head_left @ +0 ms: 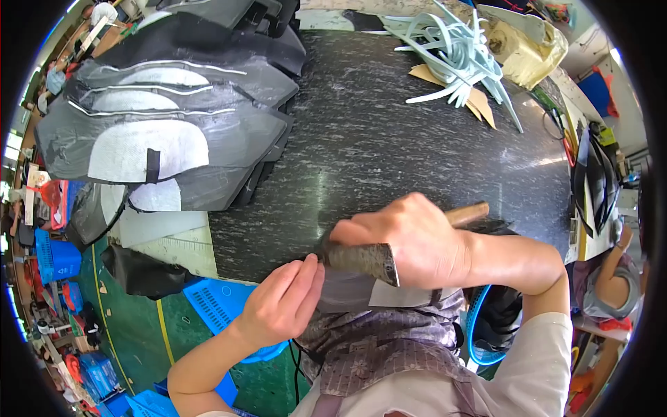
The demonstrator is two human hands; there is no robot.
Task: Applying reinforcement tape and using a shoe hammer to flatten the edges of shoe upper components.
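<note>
My right hand is closed around a hammer at the near edge of the table. The hammer's wooden handle sticks out past the fist, and its worn metal head lies by my left fingertips. With thumb and fingers pressed together, my left hand pinches the edge of a dark sheet piece just left of the hammer head. That piece hangs over the table edge toward my lap, with a pale patch on it. Both hands hide much of its upper edge.
Overlapping dark cut panels with white patches cover the table's left side. Pale blue strips lie at the back right on brown card, near a yellowish container. Blue baskets stand below. Other people are around.
</note>
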